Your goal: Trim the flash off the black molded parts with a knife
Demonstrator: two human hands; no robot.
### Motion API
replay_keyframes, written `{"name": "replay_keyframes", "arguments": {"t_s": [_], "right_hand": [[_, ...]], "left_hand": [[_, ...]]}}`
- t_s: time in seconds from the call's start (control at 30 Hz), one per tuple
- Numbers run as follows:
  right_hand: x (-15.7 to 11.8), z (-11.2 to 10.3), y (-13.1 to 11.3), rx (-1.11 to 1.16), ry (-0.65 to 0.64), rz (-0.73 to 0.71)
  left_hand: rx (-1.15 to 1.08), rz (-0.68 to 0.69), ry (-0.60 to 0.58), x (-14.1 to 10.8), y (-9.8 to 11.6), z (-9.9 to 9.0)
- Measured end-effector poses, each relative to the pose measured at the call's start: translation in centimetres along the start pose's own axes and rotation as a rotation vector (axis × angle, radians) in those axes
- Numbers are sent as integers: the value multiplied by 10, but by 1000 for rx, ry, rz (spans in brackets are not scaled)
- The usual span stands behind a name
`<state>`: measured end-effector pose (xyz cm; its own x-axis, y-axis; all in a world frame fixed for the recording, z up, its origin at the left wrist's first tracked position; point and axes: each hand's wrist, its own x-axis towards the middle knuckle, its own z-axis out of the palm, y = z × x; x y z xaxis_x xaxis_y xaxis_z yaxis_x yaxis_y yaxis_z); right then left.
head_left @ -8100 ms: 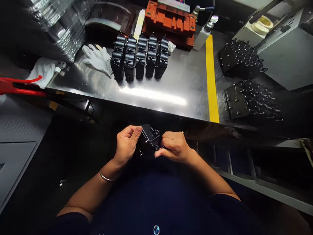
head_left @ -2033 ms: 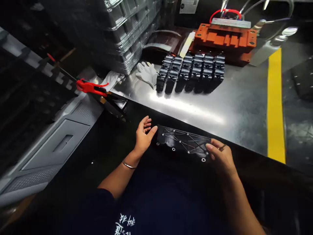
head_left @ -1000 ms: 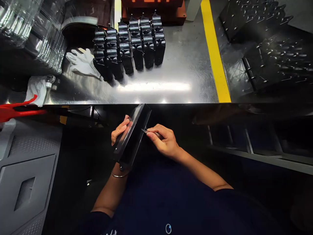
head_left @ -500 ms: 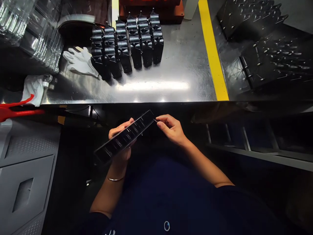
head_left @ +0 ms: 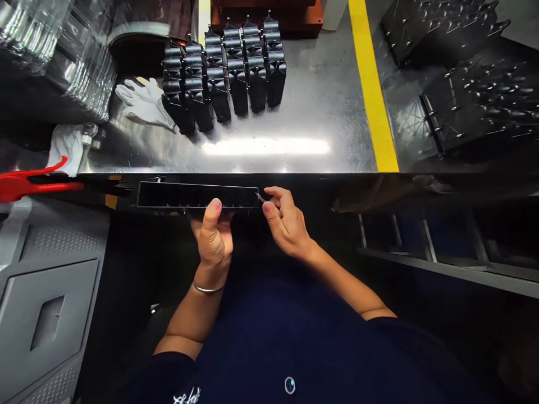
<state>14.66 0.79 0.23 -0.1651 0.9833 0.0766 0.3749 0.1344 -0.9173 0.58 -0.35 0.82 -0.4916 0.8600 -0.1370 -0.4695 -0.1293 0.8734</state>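
Left to right: a red implement point(head_left: 29, 184) lies at the bench's near edge, with a white glove point(head_left: 145, 104) and a row of six black parts point(head_left: 238, 84) on the bench point(head_left: 320, 126) beyond. The black housing point(head_left: 185, 194) is held level just below that edge, its hollow side toward the viewer; the left hand point(head_left: 214, 238) grasps it, thumb over the near rim and fingers mostly hidden beneath. At its right end, the right hand point(head_left: 288, 224) pinches a slender tool point(head_left: 261, 197) between thumb and forefinger, the tip at the end rim; whether it touches cannot be told. The step in hand appears to be work along this rim. Good practice would brace the far end against twisting, keep the left fingers off the tool's path, and use short, light strokes. Writing: white characters point(head_left: 187, 396) on the shirt point(head_left: 252, 342) are cut off and illegible; no brand or label can be read.
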Motion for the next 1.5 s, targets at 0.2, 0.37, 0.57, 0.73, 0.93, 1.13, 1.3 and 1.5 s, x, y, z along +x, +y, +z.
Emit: {"name": "replay_keyframes", "arguments": {"t_s": [0.2,0.37,0.57,0.73,0.93,1.13,1.3,1.5], "right_hand": [[-11,6,-1,276,-33,24],[-13,16,5,302,49,70],[-18,18,44,222,156,141],[-21,2,66,209,189,214],[-6,-13,20,183,45,-254],[2,-23,5,133,-6,-512],[8,-22,11,94,17,-527],[25,-32,16,16,98,-428]], "left_hand": [[195,408,78,-8,-12,-3],[284,484,17,-10,-19,-8],[182,387,60,-15,-9,-7],[-36,327,125,-9,24,-9],[-52,120,89,-11,20,-4],[-21,186,27,-14,17,-8],[20,143,-24,-17,22,-14],[-35,-282,-281,-24,30,-15]]}}
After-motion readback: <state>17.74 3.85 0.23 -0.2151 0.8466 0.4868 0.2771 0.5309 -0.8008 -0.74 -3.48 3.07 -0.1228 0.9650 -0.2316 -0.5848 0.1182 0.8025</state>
